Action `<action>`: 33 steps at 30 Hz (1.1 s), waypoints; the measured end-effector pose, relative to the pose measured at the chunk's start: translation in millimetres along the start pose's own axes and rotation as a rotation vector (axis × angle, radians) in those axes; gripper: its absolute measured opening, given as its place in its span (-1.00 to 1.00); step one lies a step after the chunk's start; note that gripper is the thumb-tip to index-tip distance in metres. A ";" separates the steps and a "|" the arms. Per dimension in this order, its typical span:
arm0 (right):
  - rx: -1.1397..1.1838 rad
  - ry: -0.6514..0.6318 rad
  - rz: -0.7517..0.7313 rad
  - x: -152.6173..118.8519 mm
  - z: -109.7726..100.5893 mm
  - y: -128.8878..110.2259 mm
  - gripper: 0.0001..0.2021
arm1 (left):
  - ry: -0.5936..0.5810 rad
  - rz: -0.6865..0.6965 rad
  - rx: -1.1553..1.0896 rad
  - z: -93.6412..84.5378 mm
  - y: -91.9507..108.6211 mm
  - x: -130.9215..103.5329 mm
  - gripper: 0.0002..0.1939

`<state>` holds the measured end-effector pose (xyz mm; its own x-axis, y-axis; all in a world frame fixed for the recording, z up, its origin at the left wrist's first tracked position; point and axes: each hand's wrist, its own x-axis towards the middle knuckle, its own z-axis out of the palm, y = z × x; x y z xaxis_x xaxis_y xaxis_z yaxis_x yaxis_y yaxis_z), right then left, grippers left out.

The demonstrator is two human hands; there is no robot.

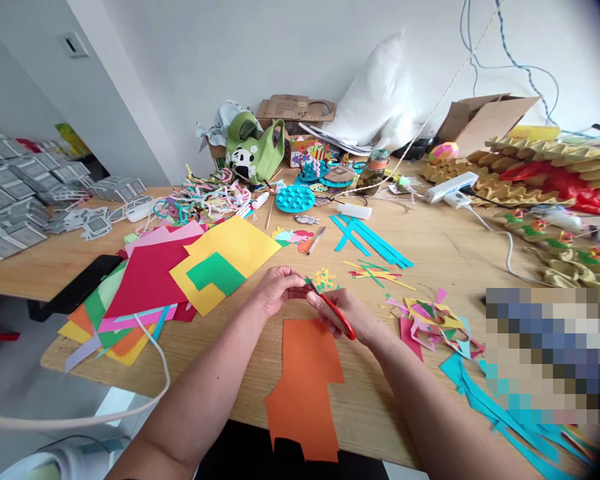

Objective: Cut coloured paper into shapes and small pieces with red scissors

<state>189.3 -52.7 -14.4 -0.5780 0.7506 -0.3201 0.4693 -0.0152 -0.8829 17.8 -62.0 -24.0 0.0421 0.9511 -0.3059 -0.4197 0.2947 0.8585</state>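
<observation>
My right hand [347, 312] is wrapped around red-handled scissors [349, 327], with the blades pointing left toward my other hand. The fingers of my left hand [283, 288] are pinched beside the blade tips; whatever lies between them is too small to make out. Under both hands, an orange sheet of paper [305, 387] with cut-out edges reaches over the table's near edge. Just beyond the blades lies a pile of tiny yellow and green paper scraps [325, 277].
Coloured paper sheets [150, 273] are stacked at left. Blue strips [375, 240], thin strips [380, 272] and paper offcuts [430, 323] lie at right. Farther back are a blue scalloped disc [295, 198], a green panda bag [255, 150] and a white power strip [451, 187]. A pen [317, 241] lies mid-table.
</observation>
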 end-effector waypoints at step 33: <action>-0.048 0.059 0.005 0.1 -0.8 1.3 -0.48 | -0.001 0.040 0.056 -2.5 -0.3 1.9 -0.82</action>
<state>190.4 -52.1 -15.3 -0.5357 0.7884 -0.3025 0.5042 0.0113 -0.8635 15.7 -60.5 -25.9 0.0272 0.9624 -0.2704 -0.3699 0.2610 0.8916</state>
